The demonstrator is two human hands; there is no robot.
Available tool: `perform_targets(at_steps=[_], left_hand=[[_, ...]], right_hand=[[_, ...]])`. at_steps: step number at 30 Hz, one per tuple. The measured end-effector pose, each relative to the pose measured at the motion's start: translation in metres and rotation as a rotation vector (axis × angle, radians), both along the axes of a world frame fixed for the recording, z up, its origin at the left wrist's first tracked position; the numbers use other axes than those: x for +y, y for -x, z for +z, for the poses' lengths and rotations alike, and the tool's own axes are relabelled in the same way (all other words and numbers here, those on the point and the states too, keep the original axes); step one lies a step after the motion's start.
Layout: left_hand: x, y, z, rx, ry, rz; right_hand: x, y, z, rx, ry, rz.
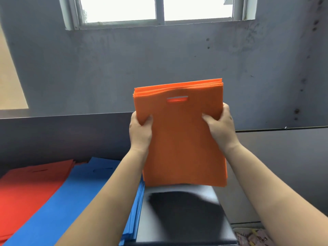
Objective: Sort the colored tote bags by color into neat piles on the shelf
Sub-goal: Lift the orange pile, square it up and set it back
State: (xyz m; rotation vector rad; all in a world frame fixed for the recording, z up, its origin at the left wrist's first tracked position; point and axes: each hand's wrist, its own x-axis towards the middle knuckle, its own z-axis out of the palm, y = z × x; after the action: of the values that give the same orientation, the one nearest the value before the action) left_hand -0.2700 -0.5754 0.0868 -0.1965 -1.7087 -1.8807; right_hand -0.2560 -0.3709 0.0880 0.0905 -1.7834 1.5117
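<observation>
A stack of several orange tote bags (182,139) stands upright, its lower edge at the dark shelf top (184,213). My left hand (140,132) grips its left edge and my right hand (221,126) grips its right edge, thumbs on the front face. A cut-out handle slot shows near the stack's top. To the left, a pile of blue tote bags (83,196) lies flat on the shelf. A pile of red tote bags (28,190) lies flat at the far left, beside the blue one.
A dark back panel (62,134) rises behind the shelf, with a grey wall and a window (159,9) above. At the lower right, beyond the shelf edge, lies patterned fabric (252,237).
</observation>
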Motion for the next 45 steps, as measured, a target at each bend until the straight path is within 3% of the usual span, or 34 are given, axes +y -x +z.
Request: perform_targets(at_steps=[6,13,18,23,29,32,35,38,45], left_hand=[[-0.009,-0.005,-0.017,-0.086,0.014,-0.101],[-0.012,-0.006,-0.009,0.115,0.154,0.041],[-0.017,-0.006,0.010,0.272,0.490,0.153],[-0.022,-0.006,0.020,0.216,0.627,0.249],[-0.023,-0.004,0.021,0.172,0.614,0.230],[-0.022,-0.004,0.020,0.205,0.545,0.229],[-0.025,-0.003,0.020,0.127,0.312,0.117],[-0.023,-0.005,0.017,0.073,0.104,-0.061],[0.001,-0.010,0.036,0.326,0.291,0.211]], right_hand=[[0.010,-0.002,-0.029,-0.174,-0.088,-0.042],[0.010,-0.014,-0.025,0.037,-0.233,-0.133],[0.012,-0.019,-0.002,0.074,-0.551,-0.238],[0.017,-0.019,0.003,0.000,-0.575,-0.255],[0.021,-0.015,0.002,-0.028,-0.570,-0.279],[0.025,-0.012,0.000,0.068,-0.394,-0.234],[0.028,-0.011,0.001,0.024,-0.091,-0.039],[0.027,-0.012,-0.006,0.058,-0.064,0.030],[0.004,-0.013,0.011,0.268,-0.201,-0.064]])
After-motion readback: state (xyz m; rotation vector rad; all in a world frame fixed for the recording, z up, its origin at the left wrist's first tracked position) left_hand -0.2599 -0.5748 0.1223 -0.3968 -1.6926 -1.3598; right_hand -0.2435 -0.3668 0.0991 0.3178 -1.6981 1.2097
